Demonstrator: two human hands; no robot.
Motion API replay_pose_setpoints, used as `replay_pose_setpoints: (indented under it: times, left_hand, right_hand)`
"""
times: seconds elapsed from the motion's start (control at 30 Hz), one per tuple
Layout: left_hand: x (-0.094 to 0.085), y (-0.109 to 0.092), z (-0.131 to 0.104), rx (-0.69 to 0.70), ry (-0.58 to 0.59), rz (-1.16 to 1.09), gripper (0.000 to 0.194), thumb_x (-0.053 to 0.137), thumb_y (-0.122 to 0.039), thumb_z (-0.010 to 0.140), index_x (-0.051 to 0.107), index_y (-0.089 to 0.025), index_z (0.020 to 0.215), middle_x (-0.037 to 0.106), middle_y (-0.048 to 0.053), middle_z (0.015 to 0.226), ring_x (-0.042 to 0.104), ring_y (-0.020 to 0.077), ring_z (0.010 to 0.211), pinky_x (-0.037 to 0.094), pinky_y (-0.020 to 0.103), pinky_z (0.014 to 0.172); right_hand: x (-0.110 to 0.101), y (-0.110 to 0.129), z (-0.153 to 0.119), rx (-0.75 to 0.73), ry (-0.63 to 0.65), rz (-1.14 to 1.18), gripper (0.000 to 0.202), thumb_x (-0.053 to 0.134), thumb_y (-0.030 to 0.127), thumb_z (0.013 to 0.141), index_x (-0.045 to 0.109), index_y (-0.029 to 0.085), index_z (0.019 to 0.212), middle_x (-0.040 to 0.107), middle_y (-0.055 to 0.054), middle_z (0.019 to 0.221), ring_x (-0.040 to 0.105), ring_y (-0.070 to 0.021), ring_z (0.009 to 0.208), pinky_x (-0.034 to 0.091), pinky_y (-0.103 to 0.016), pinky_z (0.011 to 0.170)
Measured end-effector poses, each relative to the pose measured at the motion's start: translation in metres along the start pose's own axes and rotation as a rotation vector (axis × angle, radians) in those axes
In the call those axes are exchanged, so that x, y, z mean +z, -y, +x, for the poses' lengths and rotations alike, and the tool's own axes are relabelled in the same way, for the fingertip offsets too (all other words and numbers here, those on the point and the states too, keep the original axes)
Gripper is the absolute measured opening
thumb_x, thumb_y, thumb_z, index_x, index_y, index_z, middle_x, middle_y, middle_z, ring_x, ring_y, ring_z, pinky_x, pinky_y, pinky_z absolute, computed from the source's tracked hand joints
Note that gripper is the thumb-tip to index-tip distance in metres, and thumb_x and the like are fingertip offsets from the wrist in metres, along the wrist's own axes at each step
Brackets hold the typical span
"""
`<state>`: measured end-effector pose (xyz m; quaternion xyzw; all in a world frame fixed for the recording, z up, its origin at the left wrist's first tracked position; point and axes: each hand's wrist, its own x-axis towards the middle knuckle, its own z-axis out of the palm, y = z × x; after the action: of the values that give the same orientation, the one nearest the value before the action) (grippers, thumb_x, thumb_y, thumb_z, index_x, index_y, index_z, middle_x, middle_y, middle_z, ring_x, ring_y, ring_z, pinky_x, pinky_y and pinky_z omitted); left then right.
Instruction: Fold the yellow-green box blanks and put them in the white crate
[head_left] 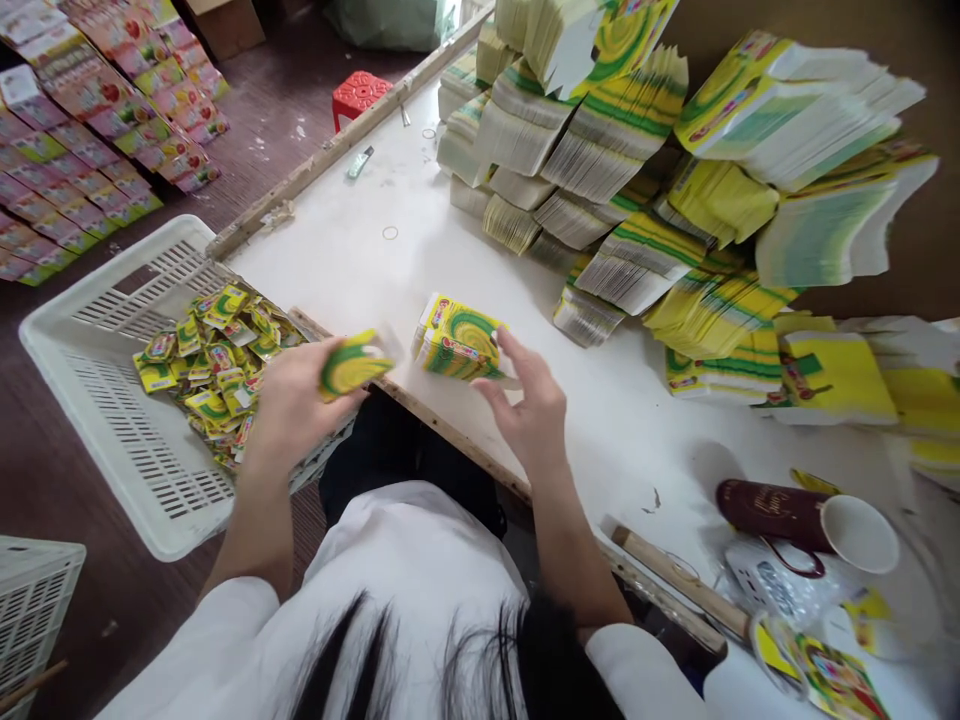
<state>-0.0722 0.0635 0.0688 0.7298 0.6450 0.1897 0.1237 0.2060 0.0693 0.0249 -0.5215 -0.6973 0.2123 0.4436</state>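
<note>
My left hand (pixel 296 395) holds a small yellow-and-green carton (pixel 354 366) over the table's front edge; the carton is smeared by motion. On the white tabletop lies a short block of yellow-and-green cartons (pixel 461 335), printed with a swirl. My right hand (pixel 531 405) grips the right end of this block, thumb at the near corner and a finger at the far one. Left of my body, a white plastic crate (pixel 112 400) holds a heap of filled small yellow-and-green packets (pixel 217 370).
Bundles of flat cartons (pixel 600 150) are piled at the back right. A brown mug (pixel 780 515) lies on its side at the right. A rubber band (pixel 390 233) and a small cutter (pixel 360 163) lie farther back. A red stool (pixel 358 98) and stacked pink boxes (pixel 97 100) stand beyond the table.
</note>
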Motion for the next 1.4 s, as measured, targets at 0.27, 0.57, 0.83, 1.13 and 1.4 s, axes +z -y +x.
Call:
replay_pose_setpoints:
  times: [0.27, 0.57, 0.83, 1.13, 1.4]
  left_hand:
    - [0.016, -0.02, -0.009, 0.053, 0.002, -0.127, 0.054, 0.074, -0.039, 0.076, 0.058, -0.022, 0.126, 0.067, 0.008, 0.119, 0.063, 0.0266, 0.111, 0.049, 0.039, 0.098]
    - [0.032, -0.052, -0.001, 0.261, 0.074, -0.187, 0.053, 0.074, -0.032, 0.076, 0.058, -0.021, 0.125, 0.067, 0.009, 0.116, 0.063, 0.0266, 0.11, 0.051, 0.039, 0.097]
    - [0.03, -0.057, 0.003, 0.329, 0.108, -0.193, 0.052, 0.075, -0.028, 0.074, 0.059, -0.019, 0.123, 0.068, 0.008, 0.114, 0.064, 0.0256, 0.107, 0.052, 0.039, 0.096]
    - [0.024, -0.023, 0.0, 0.173, 0.049, -0.132, 0.057, 0.075, -0.035, 0.076, 0.057, -0.022, 0.128, 0.067, 0.009, 0.119, 0.061, 0.0284, 0.111, 0.049, 0.042, 0.099]
    - [0.01, 0.02, -0.014, -0.181, -0.069, -0.268, 0.064, 0.074, -0.047, 0.078, 0.056, -0.021, 0.133, 0.068, 0.012, 0.123, 0.063, 0.0311, 0.117, 0.044, 0.05, 0.106]
  right_hand:
    - [0.02, 0.013, -0.004, -0.085, 0.221, 0.225, 0.061, 0.063, 0.045, 0.092, 0.047, 0.025, 0.147, 0.055, -0.013, 0.144, 0.053, -0.0286, 0.133, 0.046, -0.045, 0.11]
    - [0.009, 0.018, -0.01, -0.135, 0.297, 0.148, 0.029, 0.052, 0.031, 0.099, 0.065, 0.027, 0.125, 0.047, -0.013, 0.149, 0.044, -0.0276, 0.141, 0.041, -0.051, 0.115]
    - [-0.002, 0.014, -0.007, -0.139, 0.35, 0.184, 0.02, 0.059, 0.034, 0.096, 0.071, 0.027, 0.111, 0.053, -0.01, 0.14, 0.054, -0.0262, 0.13, 0.05, -0.045, 0.107]
    - [0.01, 0.012, -0.004, 0.012, 0.173, 0.18, 0.076, 0.071, 0.047, 0.086, 0.036, 0.024, 0.149, 0.055, -0.015, 0.141, 0.058, -0.0305, 0.124, 0.049, -0.048, 0.106]
    - [0.013, -0.033, 0.014, 0.119, -0.007, -0.28, 0.031, 0.06, 0.027, 0.091, 0.058, 0.02, 0.121, 0.069, -0.011, 0.099, 0.062, -0.0309, 0.094, 0.048, -0.053, 0.09]
